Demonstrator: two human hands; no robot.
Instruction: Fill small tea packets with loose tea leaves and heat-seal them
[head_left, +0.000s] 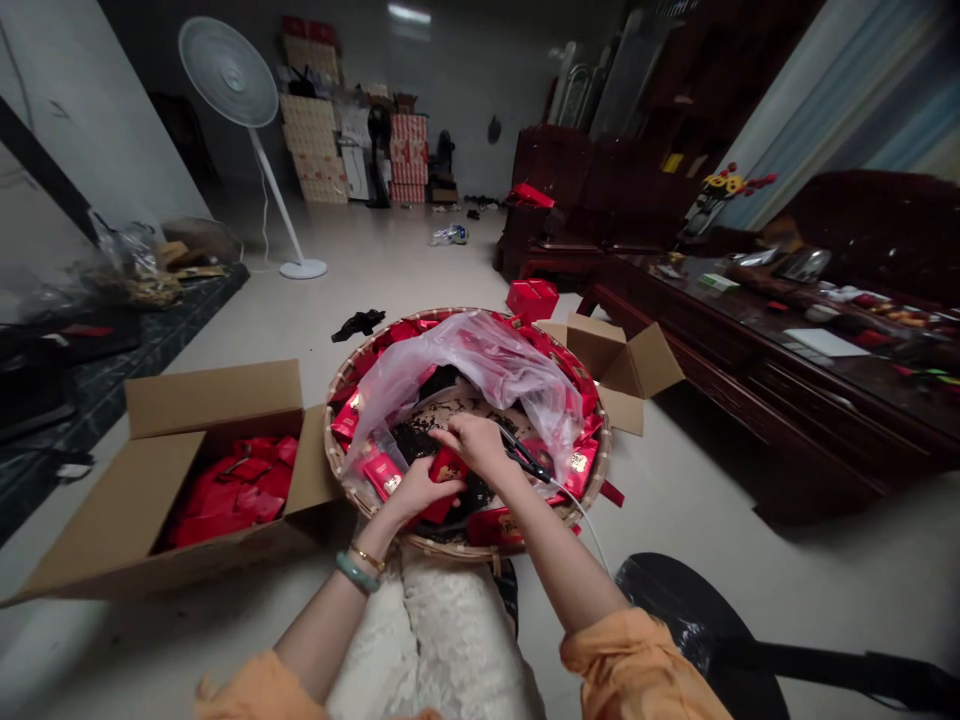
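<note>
A wide woven basket stands before my knees, lined with a clear plastic bag and ringed by red packets. Dark loose leaves, which look like tea, lie inside on a pale surface. My left hand is closed around a small red packet with gold print, held over the leaves. At the packet's top, the fingers of my right hand are closed and appear to pinch its edge; the fingertips are partly hidden. Beside my right wrist rests a black tong-like tool with a white cord.
To the left, an open carton holds many flat red packets. Another open carton and a red box are behind the basket. A dark wooden table runs along the right. A black round base sits at lower right; a white fan stands farther back.
</note>
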